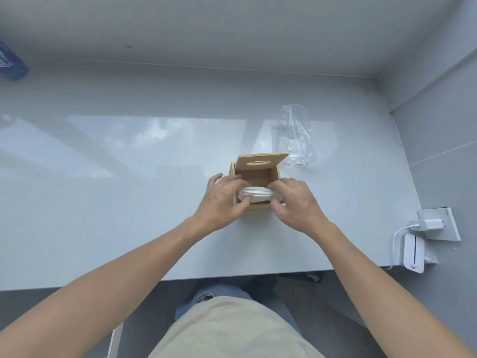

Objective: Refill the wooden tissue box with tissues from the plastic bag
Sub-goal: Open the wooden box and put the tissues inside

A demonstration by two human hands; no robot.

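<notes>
The wooden tissue box [254,177] stands on the white counter, its slotted lid [262,161] tipped up and back. A white stack of tissues [256,196], bent into a curve, lies over the box's near rim, partly inside. My left hand [223,200] pinches the stack's left end and my right hand [296,202] pinches its right end. The clear plastic bag [296,135], flat and see-through with a red strip at its mouth, lies just behind and to the right of the box.
A white charger plug [428,224] sits in a wall socket at the right, cabled to a white device [413,257] on the counter's right edge. A blue object [11,63] rests at the far left. The counter's front edge [232,276] runs just below my forearms.
</notes>
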